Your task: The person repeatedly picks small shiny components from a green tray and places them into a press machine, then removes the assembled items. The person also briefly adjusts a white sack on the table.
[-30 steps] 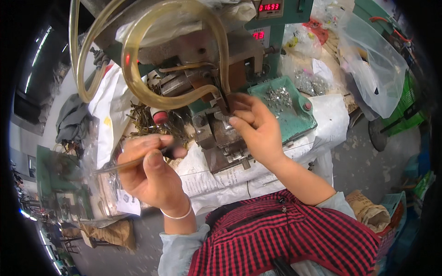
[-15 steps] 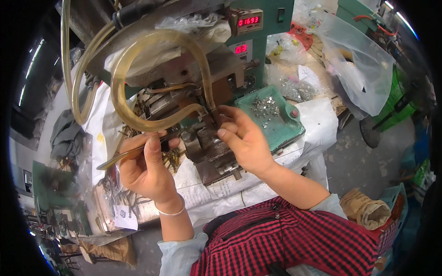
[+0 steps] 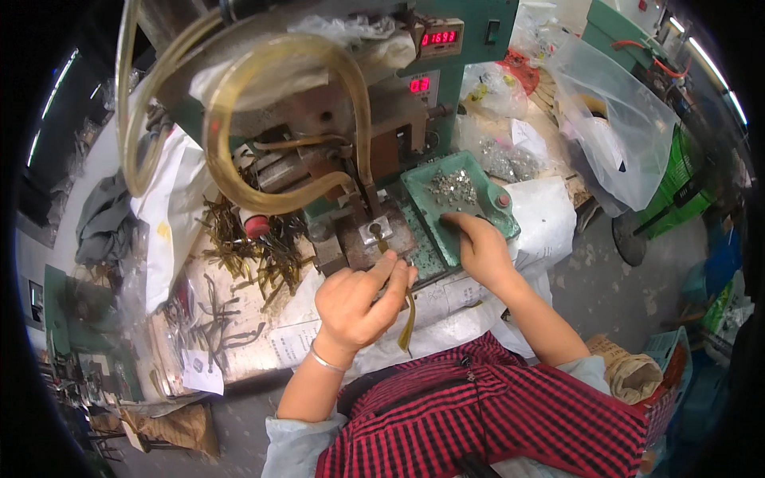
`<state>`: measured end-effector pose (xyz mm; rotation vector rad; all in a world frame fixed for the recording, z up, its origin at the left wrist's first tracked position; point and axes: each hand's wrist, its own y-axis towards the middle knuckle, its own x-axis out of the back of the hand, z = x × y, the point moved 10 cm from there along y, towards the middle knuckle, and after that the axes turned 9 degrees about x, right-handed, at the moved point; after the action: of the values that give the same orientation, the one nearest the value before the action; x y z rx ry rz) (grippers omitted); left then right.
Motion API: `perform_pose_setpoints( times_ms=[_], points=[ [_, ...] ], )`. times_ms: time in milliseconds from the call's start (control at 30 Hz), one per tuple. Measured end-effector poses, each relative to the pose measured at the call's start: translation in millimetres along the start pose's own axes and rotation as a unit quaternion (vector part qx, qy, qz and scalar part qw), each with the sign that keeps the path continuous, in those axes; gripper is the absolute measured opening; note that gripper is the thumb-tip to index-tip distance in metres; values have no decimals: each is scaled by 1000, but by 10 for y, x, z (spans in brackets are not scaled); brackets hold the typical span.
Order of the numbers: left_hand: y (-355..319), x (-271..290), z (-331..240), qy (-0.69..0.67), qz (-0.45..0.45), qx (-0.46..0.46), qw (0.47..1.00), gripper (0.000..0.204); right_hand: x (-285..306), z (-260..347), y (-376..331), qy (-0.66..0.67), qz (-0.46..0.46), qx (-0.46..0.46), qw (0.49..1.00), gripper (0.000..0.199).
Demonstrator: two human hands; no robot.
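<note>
My left hand (image 3: 360,307) is closed in a pinch on an olive-brown strip (image 3: 407,325). One end of the strip lies toward the small metal block (image 3: 375,231) under the machine's press head, and its tail hangs down past my fingers. My right hand (image 3: 484,251) rests over the near part of a green tray (image 3: 434,231), one finger stretched out toward the left. Its other fingers are partly hidden. Small shiny metal pieces (image 3: 454,189) lie heaped at the tray's far end.
A thick yellowish hose (image 3: 219,151) loops before the press. Left of the block lies a pile of olive strips (image 3: 267,255), near a red knob (image 3: 256,227). Darker strips (image 3: 223,319) are scattered nearer. Clear plastic bags (image 3: 510,155) lie at the back right.
My left hand has moved right and nearer to me, bringing the strip to the block. My right hand has left the block and moved right to the tray.
</note>
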<state>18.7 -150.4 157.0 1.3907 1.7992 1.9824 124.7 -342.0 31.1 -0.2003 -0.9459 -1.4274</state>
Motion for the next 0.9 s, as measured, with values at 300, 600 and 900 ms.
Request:
perform_pose_setpoints(
  times_ms=[300,600,900],
  points=[
    [-34,25,53,-12,-25,21,999,30,349,-491,17,31,-80,-47,995,22],
    [-132,47,159,-51,4,99,994,27,70,-125,16,-184,-9,32,982,10],
    [-661,1540,758,212,-114,280,929,13,292,-70,-88,-157,-143,98,972,19]
  ],
)
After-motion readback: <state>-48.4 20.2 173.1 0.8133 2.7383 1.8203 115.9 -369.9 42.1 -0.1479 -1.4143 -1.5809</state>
